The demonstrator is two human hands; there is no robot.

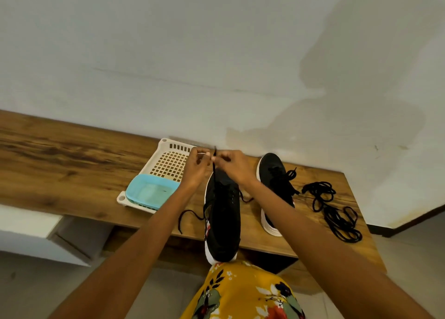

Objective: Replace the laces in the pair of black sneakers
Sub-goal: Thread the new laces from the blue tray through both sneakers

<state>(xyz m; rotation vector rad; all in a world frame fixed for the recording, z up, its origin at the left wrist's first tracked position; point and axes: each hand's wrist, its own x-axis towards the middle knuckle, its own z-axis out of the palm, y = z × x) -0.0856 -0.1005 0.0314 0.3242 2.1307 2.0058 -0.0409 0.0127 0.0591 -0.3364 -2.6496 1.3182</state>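
Pinching lace (214, 164) over sneaker (222, 212): left hand (196, 165), right hand (234, 165); blue tub (151, 191) inside white basket (166, 150).

A pale grey-white wall (192, 53) fills the upper half, marked with darker damp-looking patches (337, 97) toward the right. Against it stands a wooden bench (60, 159) with strong brown grain, its right corner cut at an angle. Below lies a light tiled floor (409, 251). A dark skirting (409, 218) runs along the wall's foot at the right. At lower left is a white box-like unit (29, 234).
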